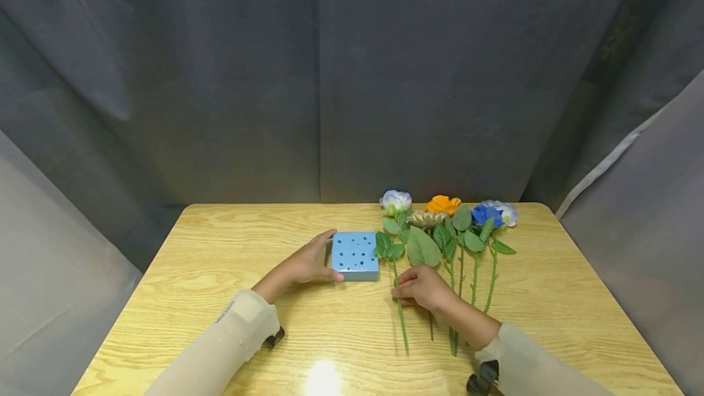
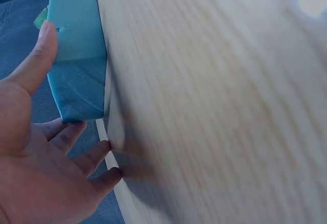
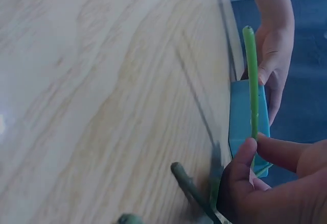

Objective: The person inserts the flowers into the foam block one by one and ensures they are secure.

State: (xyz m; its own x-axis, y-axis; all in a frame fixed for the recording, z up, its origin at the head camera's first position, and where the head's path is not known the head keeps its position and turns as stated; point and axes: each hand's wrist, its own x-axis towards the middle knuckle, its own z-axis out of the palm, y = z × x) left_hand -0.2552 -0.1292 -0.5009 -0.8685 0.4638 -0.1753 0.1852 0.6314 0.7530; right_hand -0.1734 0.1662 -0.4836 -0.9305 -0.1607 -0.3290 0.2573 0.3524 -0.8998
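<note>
My left hand holds a light-blue foam block dotted with holes in its top, thumb at the front corner and fingers at the back left. In the left wrist view the thumb lies against the block's side while lower fingertips touch the table. Between thumb and fingers, my right hand pinches the green stem of an artificial flower with a pale blue-white bloom. The stem's bare end points toward the near side, raised above the table, and the leaves are beside the block's right edge.
More artificial flowers lie right of the right hand: an orange bloom, a beige one, a blue one and another pale one. Their leaves and stems overlap. A grey curtain hangs behind the wooden table.
</note>
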